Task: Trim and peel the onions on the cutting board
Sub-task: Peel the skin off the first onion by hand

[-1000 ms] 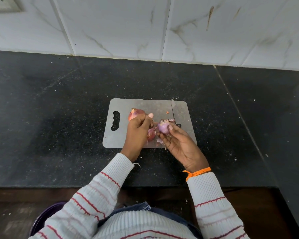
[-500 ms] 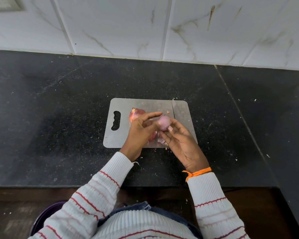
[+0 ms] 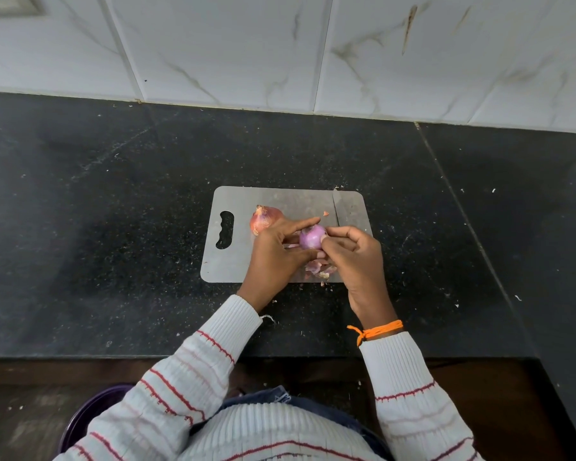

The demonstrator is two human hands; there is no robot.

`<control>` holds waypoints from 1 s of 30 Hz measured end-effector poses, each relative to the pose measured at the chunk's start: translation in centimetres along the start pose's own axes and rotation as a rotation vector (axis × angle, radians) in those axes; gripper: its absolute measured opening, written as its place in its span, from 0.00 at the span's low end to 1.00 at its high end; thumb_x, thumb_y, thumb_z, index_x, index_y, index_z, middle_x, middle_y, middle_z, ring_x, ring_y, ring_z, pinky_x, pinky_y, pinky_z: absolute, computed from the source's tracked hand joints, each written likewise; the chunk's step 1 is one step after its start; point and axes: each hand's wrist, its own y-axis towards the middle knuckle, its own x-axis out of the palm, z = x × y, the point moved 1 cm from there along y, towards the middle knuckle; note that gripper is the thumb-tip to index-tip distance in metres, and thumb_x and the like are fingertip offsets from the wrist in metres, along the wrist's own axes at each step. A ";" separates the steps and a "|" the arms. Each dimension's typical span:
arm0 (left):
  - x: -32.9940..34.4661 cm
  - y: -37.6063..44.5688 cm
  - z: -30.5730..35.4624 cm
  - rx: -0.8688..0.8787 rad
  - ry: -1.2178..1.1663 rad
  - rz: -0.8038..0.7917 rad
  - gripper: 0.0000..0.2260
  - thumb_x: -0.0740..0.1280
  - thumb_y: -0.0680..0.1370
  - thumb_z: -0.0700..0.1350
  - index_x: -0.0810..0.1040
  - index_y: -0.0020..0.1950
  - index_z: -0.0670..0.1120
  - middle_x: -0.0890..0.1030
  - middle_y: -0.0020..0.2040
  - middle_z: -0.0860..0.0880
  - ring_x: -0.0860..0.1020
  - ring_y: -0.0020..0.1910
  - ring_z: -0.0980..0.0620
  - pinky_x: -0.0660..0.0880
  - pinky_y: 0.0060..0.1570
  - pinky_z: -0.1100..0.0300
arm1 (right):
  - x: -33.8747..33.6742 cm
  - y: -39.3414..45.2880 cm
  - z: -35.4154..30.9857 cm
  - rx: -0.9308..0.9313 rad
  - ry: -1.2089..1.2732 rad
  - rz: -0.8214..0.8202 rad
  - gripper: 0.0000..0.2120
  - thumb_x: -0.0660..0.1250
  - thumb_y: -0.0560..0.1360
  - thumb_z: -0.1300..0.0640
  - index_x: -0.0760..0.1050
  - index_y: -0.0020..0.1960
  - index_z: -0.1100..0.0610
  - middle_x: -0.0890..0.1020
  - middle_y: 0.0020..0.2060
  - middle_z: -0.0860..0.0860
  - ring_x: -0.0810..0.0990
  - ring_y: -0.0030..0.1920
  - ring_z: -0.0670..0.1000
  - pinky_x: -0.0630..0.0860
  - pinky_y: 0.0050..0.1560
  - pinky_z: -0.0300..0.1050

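Note:
A grey cutting board [image 3: 240, 261] lies on the black counter. Above its middle, my left hand [image 3: 273, 257] and my right hand [image 3: 356, 257] both grip a purple, mostly peeled onion [image 3: 311, 236]. My right fingertips pinch its right side. An unpeeled reddish onion [image 3: 263, 218] rests on the board behind my left hand. Loose onion skins [image 3: 320, 269] lie on the board under my hands. A knife blade [image 3: 337, 207] lies along the board's right part; its handle is hidden by my right hand.
The black granite counter [image 3: 113, 227] surrounds the board, with a white tiled wall [image 3: 280, 44] behind. A dark purple round container [image 3: 90, 417] sits low at the bottom left, below the counter edge. Small peel scraps dot the counter.
My right hand has turned over from palm-up cupping to pinching the onion from the right. My left hand has closed around the onion's left side. The onion shows more bare purple surface.

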 end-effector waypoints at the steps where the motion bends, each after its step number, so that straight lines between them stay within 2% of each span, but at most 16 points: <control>1: 0.0 0.0 0.0 0.003 0.006 -0.007 0.22 0.75 0.67 0.35 0.79 0.60 0.45 0.81 0.52 0.47 0.79 0.52 0.54 0.77 0.56 0.56 | 0.0 0.0 -0.1 -0.016 -0.022 0.006 0.09 0.69 0.71 0.67 0.79 0.43 0.53 0.84 0.36 0.53 0.83 0.33 0.44 0.76 0.33 0.34; 5: -0.3 0.1 -0.2 0.001 0.006 -0.029 0.23 0.76 0.67 0.36 0.79 0.60 0.47 0.82 0.52 0.45 0.80 0.51 0.53 0.77 0.55 0.59 | -0.1 0.0 -0.2 -0.053 -0.067 0.004 0.10 0.69 0.70 0.68 0.79 0.42 0.54 0.83 0.34 0.50 0.82 0.32 0.43 0.76 0.33 0.33; 10: -0.7 0.1 -0.2 -0.026 -0.059 -0.062 0.23 0.75 0.66 0.34 0.78 0.60 0.46 0.81 0.52 0.44 0.80 0.51 0.53 0.78 0.54 0.57 | -0.5 0.4 0.3 -0.081 -0.095 0.013 0.09 0.70 0.70 0.67 0.80 0.42 0.54 0.84 0.37 0.53 0.84 0.39 0.52 0.81 0.41 0.44; 16: -0.6 0.3 -0.1 -0.042 -0.073 -0.051 0.23 0.76 0.66 0.34 0.79 0.60 0.46 0.81 0.52 0.45 0.81 0.49 0.56 0.78 0.53 0.59 | -0.5 0.6 0.6 -0.063 -0.050 -0.005 0.06 0.71 0.71 0.65 0.81 0.44 0.56 0.84 0.38 0.55 0.84 0.41 0.54 0.81 0.42 0.47; 22: -0.6 0.4 0.1 -0.055 -0.100 -0.059 0.23 0.76 0.66 0.33 0.79 0.60 0.44 0.82 0.52 0.45 0.81 0.49 0.56 0.78 0.52 0.62 | -0.4 0.9 0.5 -0.157 -0.138 0.036 0.08 0.70 0.70 0.68 0.80 0.43 0.56 0.82 0.35 0.47 0.83 0.36 0.43 0.78 0.37 0.37; 30: -0.5 0.5 0.0 -0.069 -0.096 -0.035 0.22 0.76 0.66 0.35 0.79 0.59 0.44 0.82 0.52 0.47 0.82 0.50 0.53 0.79 0.53 0.57 | -0.3 0.8 0.6 -0.141 -0.097 0.016 0.04 0.70 0.71 0.66 0.81 0.44 0.59 0.83 0.35 0.49 0.83 0.35 0.44 0.77 0.36 0.35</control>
